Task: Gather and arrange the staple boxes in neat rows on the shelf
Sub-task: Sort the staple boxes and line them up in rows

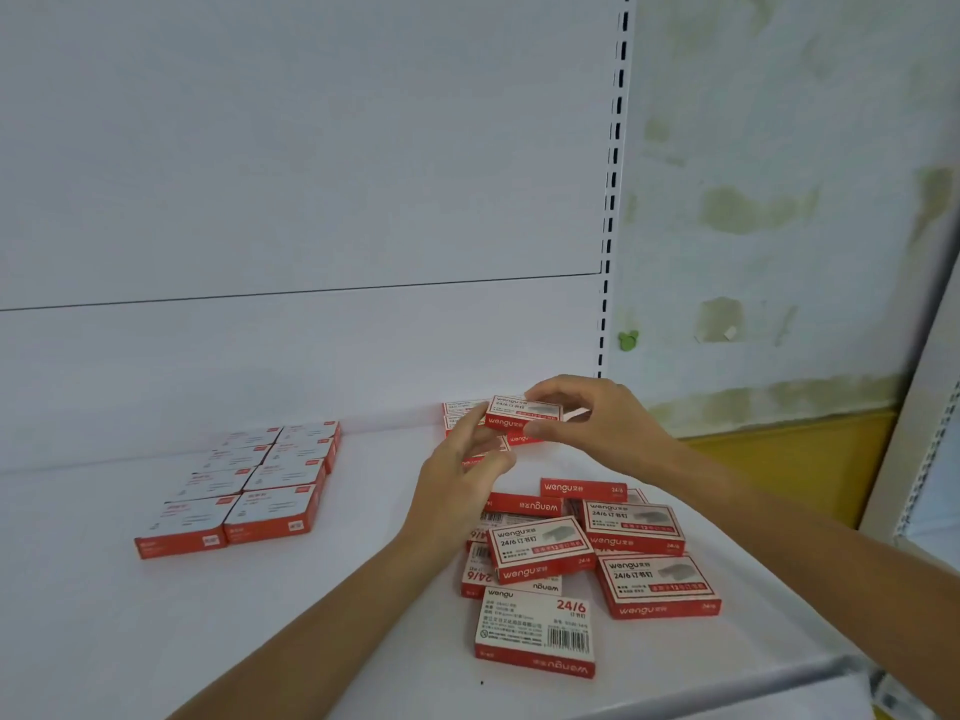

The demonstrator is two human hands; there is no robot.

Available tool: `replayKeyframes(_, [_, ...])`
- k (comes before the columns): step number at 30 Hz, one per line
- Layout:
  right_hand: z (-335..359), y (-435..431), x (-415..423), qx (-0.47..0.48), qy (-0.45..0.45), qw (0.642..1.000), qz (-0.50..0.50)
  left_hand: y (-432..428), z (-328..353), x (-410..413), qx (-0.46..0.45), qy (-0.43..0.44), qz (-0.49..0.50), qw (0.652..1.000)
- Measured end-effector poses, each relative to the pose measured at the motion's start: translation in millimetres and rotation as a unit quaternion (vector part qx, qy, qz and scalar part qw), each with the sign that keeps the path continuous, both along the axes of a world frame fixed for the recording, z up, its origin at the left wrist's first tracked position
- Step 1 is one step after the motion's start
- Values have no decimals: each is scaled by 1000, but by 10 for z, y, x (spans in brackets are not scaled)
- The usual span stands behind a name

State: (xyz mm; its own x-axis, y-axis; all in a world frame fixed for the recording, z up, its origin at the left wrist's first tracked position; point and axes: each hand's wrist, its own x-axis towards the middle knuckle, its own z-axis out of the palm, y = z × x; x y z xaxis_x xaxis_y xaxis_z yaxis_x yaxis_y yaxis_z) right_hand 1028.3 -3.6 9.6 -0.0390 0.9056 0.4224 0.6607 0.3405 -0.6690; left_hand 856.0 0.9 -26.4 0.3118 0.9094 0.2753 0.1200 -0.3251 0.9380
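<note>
Right grip [597, 423] pinches staple box [519, 412] by its right end; left grip [457, 478] loose beside it.

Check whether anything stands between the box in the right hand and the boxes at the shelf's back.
Nothing visible does. The right hand holds the box over the back boxes; the left hand, beside it, hides part of them. The loose pile lies nearer the front.

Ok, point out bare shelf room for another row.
Bare shelf lies between the neat block and the left hand, and in front of that block. Crowded at right: the loose pile and the box in the right hand.
</note>
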Motion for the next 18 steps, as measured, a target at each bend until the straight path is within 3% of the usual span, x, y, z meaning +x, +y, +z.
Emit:
replayKeyframes(6, [55,-4,40,42,-50,998,-5,-63,40,-49,82,103,30,991])
replayKeyframes(13, [85,-8,180,29,-19,999,-25,-95,155,18,82,132,20,988])
replayKeyframes(18, [45,40,253,7,-80,996,-32,-89,120,26,69,162,9,984])
